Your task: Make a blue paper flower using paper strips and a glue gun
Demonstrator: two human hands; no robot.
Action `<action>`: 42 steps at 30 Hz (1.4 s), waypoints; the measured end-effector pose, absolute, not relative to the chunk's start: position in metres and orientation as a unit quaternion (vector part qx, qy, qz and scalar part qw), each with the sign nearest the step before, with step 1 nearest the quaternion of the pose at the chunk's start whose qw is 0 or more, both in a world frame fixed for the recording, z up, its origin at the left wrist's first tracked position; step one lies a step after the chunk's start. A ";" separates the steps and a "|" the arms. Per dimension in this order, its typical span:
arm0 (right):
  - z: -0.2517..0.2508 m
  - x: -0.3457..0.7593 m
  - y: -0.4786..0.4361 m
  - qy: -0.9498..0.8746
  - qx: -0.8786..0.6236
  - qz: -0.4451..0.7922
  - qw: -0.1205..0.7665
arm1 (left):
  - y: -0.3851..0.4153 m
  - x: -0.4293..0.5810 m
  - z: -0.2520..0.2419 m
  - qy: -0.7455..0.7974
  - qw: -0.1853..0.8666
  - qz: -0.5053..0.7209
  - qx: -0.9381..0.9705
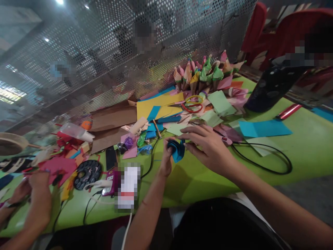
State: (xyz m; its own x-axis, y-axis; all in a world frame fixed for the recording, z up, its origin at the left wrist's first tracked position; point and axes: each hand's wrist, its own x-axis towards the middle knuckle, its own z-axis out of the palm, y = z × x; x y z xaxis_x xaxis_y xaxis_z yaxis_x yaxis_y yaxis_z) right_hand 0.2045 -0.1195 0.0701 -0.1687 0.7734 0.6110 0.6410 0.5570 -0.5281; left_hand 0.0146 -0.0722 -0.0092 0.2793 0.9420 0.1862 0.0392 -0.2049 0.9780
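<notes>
A curled piece of blue paper (178, 152) is held above the green table (208, 185). My left hand (166, 158) grips it from below and the left, fingers closed around its edge. At the paper's right side, the fingertips of my right hand (208, 147) touch or nearly touch its upper rim; the fingers are bent, and whether they pinch it I cannot tell. Behind my hands lie pale green paper sheets (177, 129) and a thin wooden stick (157, 128). To the right is a flat blue paper strip (265, 128).
Paper cones (205, 73) stand at the back by a perforated metal screen (109, 52). A dark tumbler (270, 86) is at right. A black cable (288, 163) loops over the table. Left are a power strip (111, 182), a black round tray (87, 174) and another person's hands (39, 185).
</notes>
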 end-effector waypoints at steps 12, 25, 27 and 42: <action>0.052 0.190 -0.126 -0.729 -0.428 0.115 0.522 | -0.073 0.022 -0.015 0.416 0.529 0.554 0.491; 0.046 0.182 -0.121 -0.704 -0.458 -0.060 0.540 | -0.086 0.029 0.014 0.433 0.444 0.474 0.625; 0.046 0.181 -0.121 -0.705 -0.457 -0.054 0.539 | -0.086 0.029 0.014 0.434 0.434 0.468 0.636; 0.047 0.184 -0.120 -0.674 -0.464 0.022 0.574 | -0.080 0.024 -0.003 0.412 0.425 0.448 0.670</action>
